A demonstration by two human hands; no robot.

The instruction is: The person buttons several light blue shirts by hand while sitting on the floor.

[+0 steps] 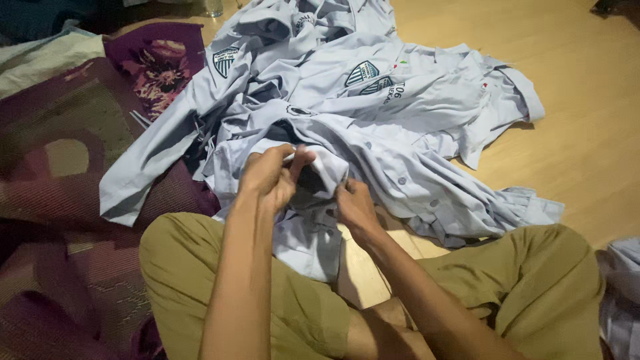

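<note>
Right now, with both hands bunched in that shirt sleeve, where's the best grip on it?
Probably the folded cuff edge of the shirt sleeve, pinched from both sides: left hand on its left, right hand at its lower right. That edge stands raised off the shirt pile, so fingers can get under it.

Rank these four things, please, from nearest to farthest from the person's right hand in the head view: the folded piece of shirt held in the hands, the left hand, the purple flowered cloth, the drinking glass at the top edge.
From the right hand:
1. Folded piece of shirt, touching it, just left.
2. Left hand, farther left, on the same fabric.
3. Purple flowered cloth, upper left on the floor.
4. Drinking glass, at the top edge.
</note>
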